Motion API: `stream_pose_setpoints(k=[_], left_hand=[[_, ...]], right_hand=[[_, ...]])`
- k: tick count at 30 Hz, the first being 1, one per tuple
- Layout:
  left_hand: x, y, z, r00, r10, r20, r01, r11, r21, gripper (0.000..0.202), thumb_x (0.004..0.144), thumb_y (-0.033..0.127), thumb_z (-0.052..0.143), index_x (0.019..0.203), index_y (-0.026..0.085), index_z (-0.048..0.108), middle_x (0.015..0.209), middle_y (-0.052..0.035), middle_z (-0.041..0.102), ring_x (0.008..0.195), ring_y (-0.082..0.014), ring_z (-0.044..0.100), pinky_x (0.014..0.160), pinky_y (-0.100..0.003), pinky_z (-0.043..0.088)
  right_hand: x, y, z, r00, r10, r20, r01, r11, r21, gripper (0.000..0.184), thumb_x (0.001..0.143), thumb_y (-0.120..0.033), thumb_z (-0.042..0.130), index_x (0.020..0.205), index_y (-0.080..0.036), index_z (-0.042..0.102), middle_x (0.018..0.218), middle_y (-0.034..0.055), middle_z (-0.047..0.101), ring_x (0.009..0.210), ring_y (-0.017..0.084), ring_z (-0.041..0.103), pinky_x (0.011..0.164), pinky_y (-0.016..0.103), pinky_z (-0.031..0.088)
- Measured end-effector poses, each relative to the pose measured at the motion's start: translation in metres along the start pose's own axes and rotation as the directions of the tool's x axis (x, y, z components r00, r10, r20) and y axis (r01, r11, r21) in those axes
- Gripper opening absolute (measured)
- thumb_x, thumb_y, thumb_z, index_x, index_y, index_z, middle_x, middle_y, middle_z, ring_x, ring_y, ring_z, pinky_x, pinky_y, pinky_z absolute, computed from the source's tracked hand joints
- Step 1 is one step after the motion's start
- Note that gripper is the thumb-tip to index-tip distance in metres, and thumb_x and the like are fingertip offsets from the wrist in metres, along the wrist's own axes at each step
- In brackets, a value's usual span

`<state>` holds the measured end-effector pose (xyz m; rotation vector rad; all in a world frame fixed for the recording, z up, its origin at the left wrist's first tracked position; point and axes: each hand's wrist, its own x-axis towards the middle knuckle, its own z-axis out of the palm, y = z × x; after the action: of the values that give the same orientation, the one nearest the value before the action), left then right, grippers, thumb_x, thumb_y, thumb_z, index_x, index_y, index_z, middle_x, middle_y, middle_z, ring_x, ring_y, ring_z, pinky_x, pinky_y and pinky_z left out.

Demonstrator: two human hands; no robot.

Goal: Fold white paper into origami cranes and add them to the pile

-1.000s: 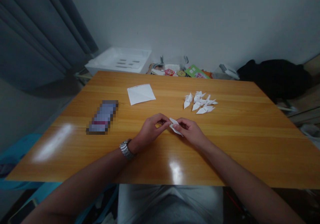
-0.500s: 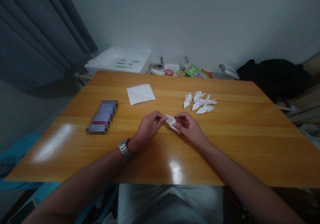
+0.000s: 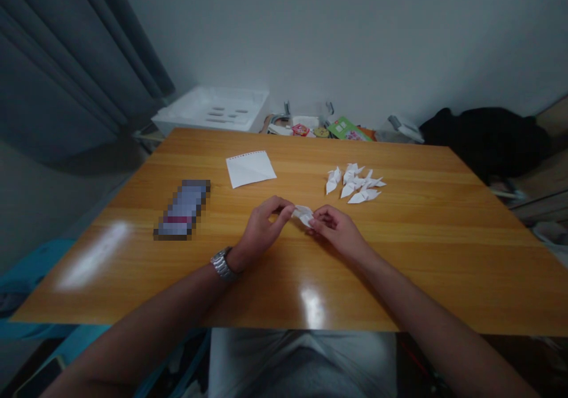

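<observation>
Between my two hands, above the middle of the table, is a small folded white paper crane (image 3: 303, 215). My left hand (image 3: 266, 225), with a metal watch on the wrist, pinches its left end between thumb and fingertips. Thumb and fingers of my right hand (image 3: 336, 229) are closed on the crane's right side and hide part of it. Beyond my right hand lies a group of several white folded paper cranes (image 3: 355, 182). A loose sheet of white paper (image 3: 251, 169) with a perforated edge rests flat past my left hand.
A blurred-out phone (image 3: 183, 210) lies on the wooden table (image 3: 435, 238) at left. Behind the far edge stand a white plastic tray (image 3: 213, 108) and assorted packets (image 3: 348, 129). Dark cloth (image 3: 483, 132) is heaped at back right. A blue chair (image 3: 39, 268) stands at left.
The paper crane has turned between my fingers, and my right fingers have shifted their pinch on it. My left hand has barely moved. Everything else on the table stays in place.
</observation>
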<state>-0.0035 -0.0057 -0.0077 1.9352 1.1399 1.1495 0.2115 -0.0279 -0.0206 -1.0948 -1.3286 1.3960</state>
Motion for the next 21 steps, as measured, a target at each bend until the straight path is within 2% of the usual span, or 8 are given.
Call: stream_pose_setpoints(k=[3, 5, 8, 10, 12, 14, 17, 21], left_hand=[[0.001, -0.005, 0.000, 1.000, -0.007, 0.019, 0.009, 0.995, -0.099, 0.032, 0.106, 0.039, 0.043, 0.114, 0.019, 0.066, 0.110, -0.0081, 0.072, 0.099, -0.0182, 0.068, 0.090, -0.033, 0.055], [0.001, -0.008, 0.000, 0.997, 0.011, 0.077, 0.000, 0.990, -0.142, 0.032, 0.106, 0.037, 0.042, 0.125, 0.020, 0.062, 0.121, -0.0093, 0.069, 0.109, -0.0195, 0.066, 0.098, -0.036, 0.053], [0.001, -0.010, 0.001, 0.978, 0.046, 0.202, -0.015, 0.988, -0.151, 0.033, 0.106, 0.036, 0.042, 0.127, 0.020, 0.061, 0.127, -0.0094, 0.066, 0.118, -0.0211, 0.062, 0.108, -0.039, 0.047], [0.000, -0.010, 0.002, 0.962, 0.047, 0.269, 0.002, 0.984, -0.177, 0.030, 0.105, 0.038, 0.044, 0.120, 0.019, 0.062, 0.127, -0.0095, 0.066, 0.119, -0.0215, 0.061, 0.108, -0.039, 0.046], [0.000, -0.010, 0.003, 0.955, 0.017, 0.297, 0.053, 0.973, -0.224, 0.027, 0.104, 0.042, 0.047, 0.107, 0.019, 0.061, 0.120, -0.0095, 0.068, 0.111, -0.0213, 0.064, 0.101, -0.037, 0.050], [0.000, -0.009, 0.004, 0.954, -0.033, 0.297, 0.108, 0.964, -0.242, 0.028, 0.101, 0.045, 0.052, 0.097, 0.019, 0.057, 0.106, -0.0078, 0.070, 0.097, -0.0197, 0.066, 0.087, -0.033, 0.054], [0.001, -0.008, 0.003, 0.956, -0.093, 0.278, 0.159, 0.962, -0.224, 0.027, 0.097, 0.045, 0.058, 0.094, 0.018, 0.055, 0.089, -0.0034, 0.067, 0.079, -0.0162, 0.065, 0.072, -0.027, 0.052], [0.003, -0.010, 0.003, 0.968, -0.109, 0.228, 0.158, 0.964, -0.211, 0.026, 0.096, 0.043, 0.059, 0.091, 0.018, 0.055, 0.082, -0.0014, 0.065, 0.072, -0.0138, 0.063, 0.065, -0.025, 0.050]], right_hand=[[0.000, -0.003, -0.001, 1.000, -0.002, 0.001, 0.002, 1.000, 0.015, 0.032, 0.080, -0.048, 0.080, 0.088, -0.021, 0.064, 0.077, 0.0003, 0.068, 0.069, 0.015, 0.064, 0.067, 0.029, 0.050], [-0.001, -0.005, -0.002, 1.000, -0.004, 0.001, 0.004, 1.000, 0.013, 0.033, 0.079, -0.049, 0.080, 0.088, -0.021, 0.065, 0.076, 0.0002, 0.068, 0.068, 0.015, 0.062, 0.066, 0.028, 0.049], [-0.001, -0.007, -0.002, 1.000, -0.014, 0.007, 0.014, 1.000, 0.000, 0.032, 0.080, -0.049, 0.079, 0.088, -0.021, 0.067, 0.076, 0.0002, 0.068, 0.067, 0.014, 0.061, 0.065, 0.028, 0.049], [-0.001, -0.007, -0.003, 1.000, -0.017, 0.005, 0.017, 1.000, -0.006, 0.032, 0.081, -0.049, 0.079, 0.089, -0.021, 0.068, 0.075, 0.0002, 0.068, 0.066, 0.014, 0.060, 0.065, 0.028, 0.048], [-0.001, -0.007, -0.005, 1.000, -0.016, -0.006, 0.016, 1.000, -0.016, 0.032, 0.081, -0.049, 0.078, 0.089, -0.020, 0.068, 0.074, 0.0004, 0.068, 0.066, 0.014, 0.060, 0.065, 0.029, 0.048], [0.000, -0.006, -0.007, 1.000, -0.017, -0.017, 0.016, 0.999, -0.044, 0.032, 0.082, -0.049, 0.078, 0.090, -0.019, 0.069, 0.073, 0.0009, 0.069, 0.065, 0.015, 0.061, 0.065, 0.029, 0.048], [0.000, -0.006, -0.010, 0.999, -0.029, -0.029, 0.025, 0.994, -0.111, 0.033, 0.082, -0.049, 0.077, 0.089, -0.018, 0.070, 0.072, 0.0020, 0.070, 0.065, 0.015, 0.062, 0.064, 0.029, 0.048], [0.001, -0.008, -0.013, 0.998, -0.046, -0.048, 0.037, 0.984, -0.175, 0.032, 0.083, -0.049, 0.075, 0.089, -0.017, 0.071, 0.071, 0.0024, 0.071, 0.064, 0.016, 0.063, 0.064, 0.029, 0.049]])
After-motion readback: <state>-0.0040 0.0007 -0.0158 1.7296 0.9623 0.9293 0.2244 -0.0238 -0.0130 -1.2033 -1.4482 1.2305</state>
